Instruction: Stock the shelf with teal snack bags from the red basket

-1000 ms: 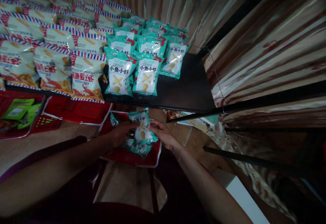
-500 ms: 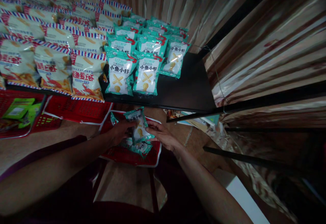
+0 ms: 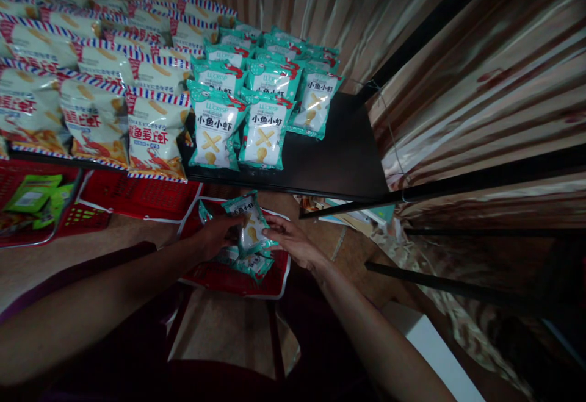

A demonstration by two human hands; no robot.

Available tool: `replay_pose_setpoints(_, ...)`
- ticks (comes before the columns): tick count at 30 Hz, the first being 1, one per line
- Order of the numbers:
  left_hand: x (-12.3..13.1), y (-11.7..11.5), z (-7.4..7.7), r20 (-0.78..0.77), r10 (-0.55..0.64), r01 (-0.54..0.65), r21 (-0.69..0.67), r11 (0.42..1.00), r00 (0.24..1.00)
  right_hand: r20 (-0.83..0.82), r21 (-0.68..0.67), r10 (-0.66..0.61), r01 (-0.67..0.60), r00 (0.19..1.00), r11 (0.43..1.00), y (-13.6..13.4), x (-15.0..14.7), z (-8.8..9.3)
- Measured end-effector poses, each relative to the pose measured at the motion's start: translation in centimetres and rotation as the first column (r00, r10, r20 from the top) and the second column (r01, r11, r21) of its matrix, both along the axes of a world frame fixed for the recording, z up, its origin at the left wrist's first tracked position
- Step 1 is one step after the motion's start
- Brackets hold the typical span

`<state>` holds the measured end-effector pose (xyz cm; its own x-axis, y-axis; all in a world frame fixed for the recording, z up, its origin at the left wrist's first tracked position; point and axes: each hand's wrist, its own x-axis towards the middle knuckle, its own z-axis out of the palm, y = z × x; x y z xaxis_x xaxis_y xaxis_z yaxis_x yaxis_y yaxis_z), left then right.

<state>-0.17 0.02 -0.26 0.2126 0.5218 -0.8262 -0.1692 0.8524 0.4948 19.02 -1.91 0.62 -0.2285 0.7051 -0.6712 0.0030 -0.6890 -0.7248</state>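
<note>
Between my two hands is a teal and white snack bag [image 3: 251,231], tilted, its printed front facing up. My left hand [image 3: 220,235] grips its left side, and my right hand [image 3: 289,238] has its fingers on the right edge. Under the bag stands a red basket [image 3: 215,280] with a white rim, where more teal snack bags [image 3: 254,264] lie partly covered by the held one. Ahead, similar teal bags [image 3: 263,130] stand in rows on a black shelf [image 3: 329,158].
White snack bags with red and blue striped edges [image 3: 155,133] fill the shelf's left side. Below them sit red baskets, one holding green packets [image 3: 34,194]. Dark metal bars [image 3: 458,185] and a striped curtain [image 3: 458,103] border the right. A white box [image 3: 434,353] stands lower right.
Almost nothing differs. Both hands keep the snack bag over the basket in nearly the same place, and the view has shifted very slightly.
</note>
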Motion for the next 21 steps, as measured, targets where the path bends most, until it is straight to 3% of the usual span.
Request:
replay_pose_setpoints(8, 0.08, 0.05, 0.0, 0.012, 0.013, -0.013, 0.008, 1.0, 1.0, -0.012, -0.007, -0.046, 0.045, 0.999, 0.999, 0.06, -0.15, -0.18)
replay_pose_setpoints(21, 0.07, 0.19, 0.23, 0.023, 0.016, -0.016, 0.008, 1.0, 1.0, 0.023, 0.037, -0.019, 0.018, 1.0, 0.999, 0.03, 0.12, -0.6)
